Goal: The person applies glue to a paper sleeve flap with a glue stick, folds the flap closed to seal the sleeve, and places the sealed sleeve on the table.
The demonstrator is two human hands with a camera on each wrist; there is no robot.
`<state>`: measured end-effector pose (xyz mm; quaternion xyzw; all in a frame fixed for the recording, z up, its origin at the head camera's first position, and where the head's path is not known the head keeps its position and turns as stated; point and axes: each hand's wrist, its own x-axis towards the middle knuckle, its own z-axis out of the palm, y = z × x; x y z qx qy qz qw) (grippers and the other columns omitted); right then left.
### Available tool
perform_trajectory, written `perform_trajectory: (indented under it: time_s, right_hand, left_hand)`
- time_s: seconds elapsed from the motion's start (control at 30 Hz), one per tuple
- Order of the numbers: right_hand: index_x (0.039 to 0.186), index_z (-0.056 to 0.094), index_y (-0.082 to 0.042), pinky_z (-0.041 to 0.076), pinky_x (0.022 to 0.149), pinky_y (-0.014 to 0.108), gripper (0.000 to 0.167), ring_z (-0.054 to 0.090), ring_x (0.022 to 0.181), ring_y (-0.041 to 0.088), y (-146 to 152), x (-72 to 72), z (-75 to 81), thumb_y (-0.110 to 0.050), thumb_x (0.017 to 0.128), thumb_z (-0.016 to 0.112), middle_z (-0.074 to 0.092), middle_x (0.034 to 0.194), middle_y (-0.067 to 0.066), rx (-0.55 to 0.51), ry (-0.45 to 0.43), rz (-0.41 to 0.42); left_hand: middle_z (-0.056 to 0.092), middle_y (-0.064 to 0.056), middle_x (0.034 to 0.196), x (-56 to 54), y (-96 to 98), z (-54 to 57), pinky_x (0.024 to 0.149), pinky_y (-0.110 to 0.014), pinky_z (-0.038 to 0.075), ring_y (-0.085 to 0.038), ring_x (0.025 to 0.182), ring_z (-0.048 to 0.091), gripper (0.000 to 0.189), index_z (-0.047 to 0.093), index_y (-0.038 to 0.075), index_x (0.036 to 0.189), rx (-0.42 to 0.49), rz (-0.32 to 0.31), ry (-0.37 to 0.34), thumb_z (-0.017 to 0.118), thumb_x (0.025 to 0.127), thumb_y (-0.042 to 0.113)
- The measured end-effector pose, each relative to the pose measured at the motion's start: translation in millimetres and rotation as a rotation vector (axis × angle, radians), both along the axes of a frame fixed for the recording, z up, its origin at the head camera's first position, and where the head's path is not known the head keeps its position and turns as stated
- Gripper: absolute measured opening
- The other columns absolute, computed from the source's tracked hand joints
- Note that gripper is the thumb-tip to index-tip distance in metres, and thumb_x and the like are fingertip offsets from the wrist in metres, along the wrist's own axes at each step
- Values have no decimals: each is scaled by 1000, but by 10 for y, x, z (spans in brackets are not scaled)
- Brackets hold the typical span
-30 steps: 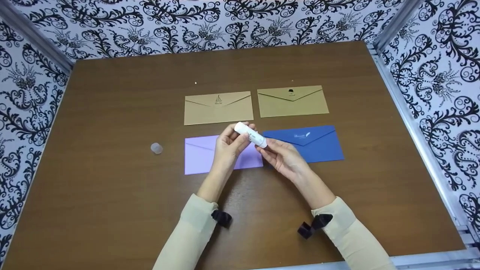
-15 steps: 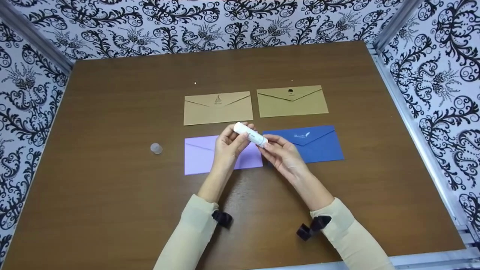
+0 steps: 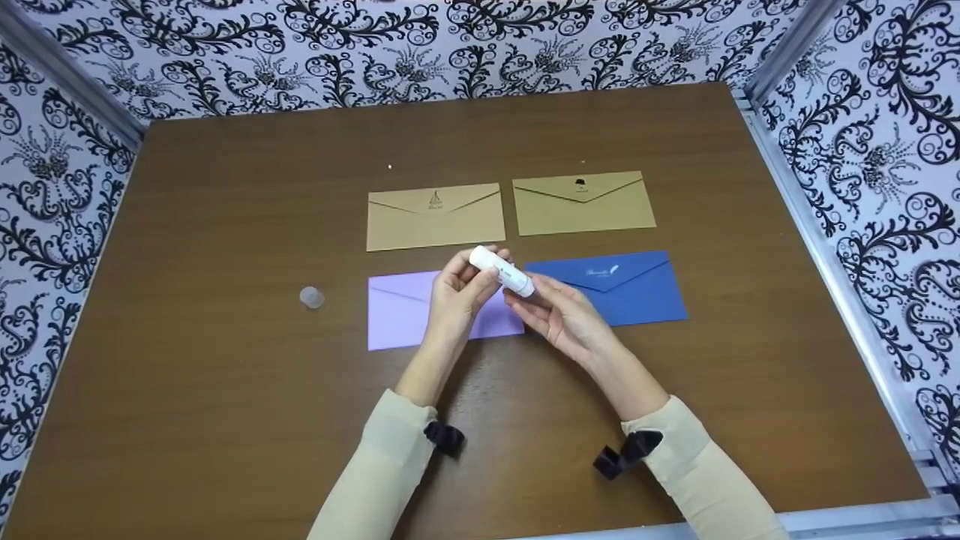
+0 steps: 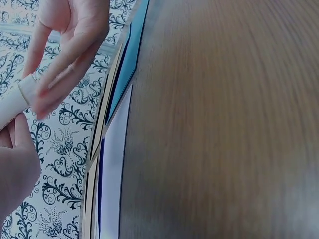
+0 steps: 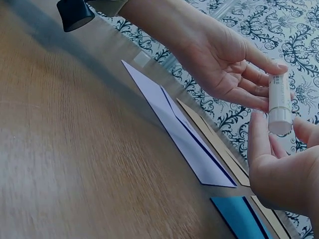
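Observation:
A white glue stick (image 3: 501, 270) is held slantwise above the envelopes, between both hands. My left hand (image 3: 455, 292) grips its barrel between thumb and fingers. My right hand (image 3: 566, 319) has thumb and fingertips round the lower end, also visible on the glue stick (image 5: 279, 97) in the right wrist view. In the left wrist view the right hand's fingertips (image 4: 45, 99) are blurred over that end. A lilac envelope (image 3: 397, 315) lies below the left hand, partly hidden by it. Behind the right hand is a blue envelope (image 3: 637, 292).
A tan envelope (image 3: 435, 225) and an olive-gold envelope (image 3: 585, 210) lie farther back, flaps folded down. A small translucent cap (image 3: 312, 297) is on the brown table (image 3: 225, 405) at the left. Patterned walls (image 3: 412, 52) stand round the table.
The right hand's fingers have turned about the glue stick's lower end and swung back. The left hand and the glue stick have hardly moved; the envelopes and cap lie as before.

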<state>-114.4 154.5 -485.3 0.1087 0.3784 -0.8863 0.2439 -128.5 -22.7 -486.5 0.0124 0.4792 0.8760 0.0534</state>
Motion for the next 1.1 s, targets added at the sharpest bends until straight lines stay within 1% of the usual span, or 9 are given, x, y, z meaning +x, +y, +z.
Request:
perform_trajectory:
  time_s: [0.13,0.33,0.4,0.53,0.6,0.77,0.9,0.97,1.1]
  right_hand:
    - [109,66,-1,61,82,21,21,74,89,17,5,2,-5,-12,104,49,72,99,13,-10,-23,22]
    - [106,68,-4,60,85,21,19,74,94,18,-14,1,-7,-1,102,49,69,107,12,8,4,-20]
    - [106,67,-5,60,87,22,19,73,96,19,-23,4,-12,2,100,50,67,109,12,21,18,-43]
    - [106,68,-6,59,90,26,23,73,99,21,-43,15,-22,9,97,51,66,110,12,45,39,-95]
    - [106,68,-6,59,91,26,26,73,99,22,-52,20,-27,11,96,52,67,109,12,66,56,-118]
    - [105,68,-8,60,89,25,29,73,96,19,-75,27,-25,14,94,53,69,106,9,132,100,-147]
    - [109,66,-7,59,91,25,26,72,99,19,-66,25,-18,11,95,53,68,109,9,128,102,-131]
    - [113,65,-6,59,93,26,23,71,103,19,-52,22,-15,6,98,52,67,112,9,114,94,-114]
    - [116,64,-5,58,94,28,20,71,104,19,-15,21,-8,-7,104,49,68,114,10,74,61,-64]
  left_hand:
    - [72,-12,116,16,0,8,102,-37,55,-31,118,67,29,56,-10,123,-18,-12,15,56,95,-9]
    - [74,-9,113,17,6,19,99,-33,56,-39,122,63,28,58,-9,122,-30,1,-3,56,94,-8]
    - [74,-10,112,14,7,17,98,-32,56,-38,121,63,28,57,-10,123,-25,5,-7,56,94,-8]
    - [73,-14,116,7,6,7,99,-33,56,-26,114,69,30,54,-13,124,-19,7,-4,56,94,-8]
    - [72,-15,117,4,10,6,100,-33,55,-25,113,69,31,53,-15,125,-19,11,-8,56,94,-8]
    - [71,-19,119,2,17,8,100,-34,55,-32,119,66,34,49,-18,127,-21,20,-18,57,95,-7]
    - [71,-20,120,2,18,23,100,-34,55,-27,115,69,30,53,-14,124,-14,23,-27,57,95,-7]
    - [71,-19,119,0,17,31,100,-34,55,-24,113,70,29,55,-12,123,-11,23,-29,57,95,-7]
    - [72,-17,118,-2,10,33,99,-35,56,-25,113,70,27,56,-10,122,-12,8,-16,58,95,-7]
